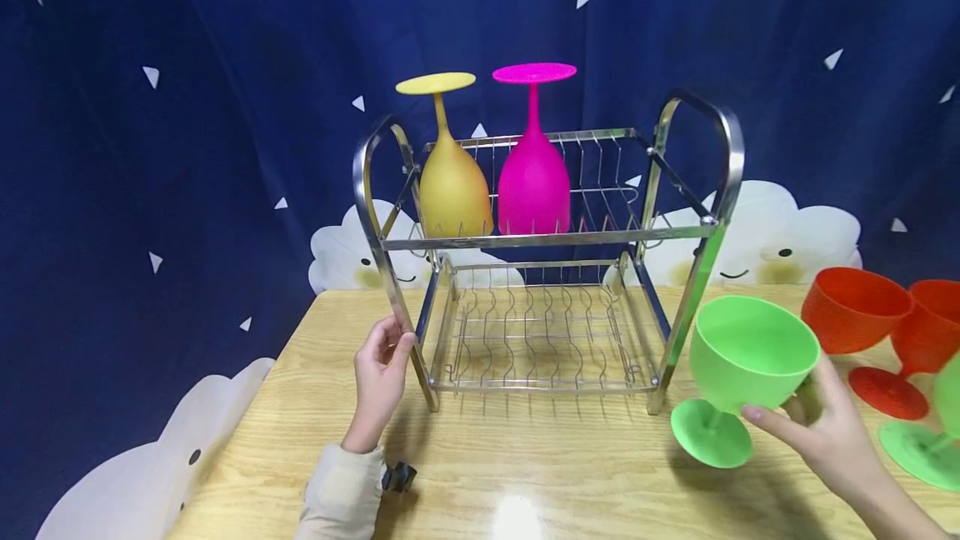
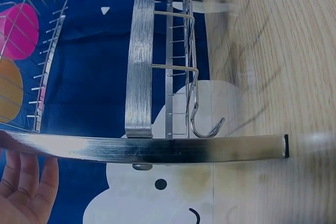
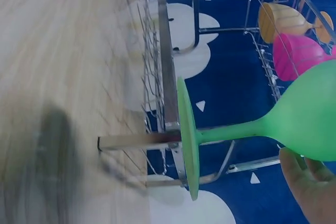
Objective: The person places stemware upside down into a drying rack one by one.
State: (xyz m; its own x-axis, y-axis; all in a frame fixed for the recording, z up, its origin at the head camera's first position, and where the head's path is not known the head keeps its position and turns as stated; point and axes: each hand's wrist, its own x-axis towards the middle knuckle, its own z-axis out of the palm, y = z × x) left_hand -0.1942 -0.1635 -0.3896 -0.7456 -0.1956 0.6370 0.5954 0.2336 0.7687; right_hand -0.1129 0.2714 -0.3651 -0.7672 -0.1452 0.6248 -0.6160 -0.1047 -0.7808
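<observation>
My right hand grips a green goblet by its bowl, thumb on the near side. The goblet is tilted, bowl up, with its foot above the table in front of the rack's right leg. With thumb and fingers, my left hand holds the left front leg of a two-tier metal dish rack. In the left wrist view those fingers lie against the metal bar. A yellow goblet and a pink goblet stand upside down on the rack's upper tier.
Two red goblets stand upright at the right of the wooden table. Another green goblet is partly cut off at the right edge. The rack's lower wire tier sits low over the table. A dark blue curtain hangs behind.
</observation>
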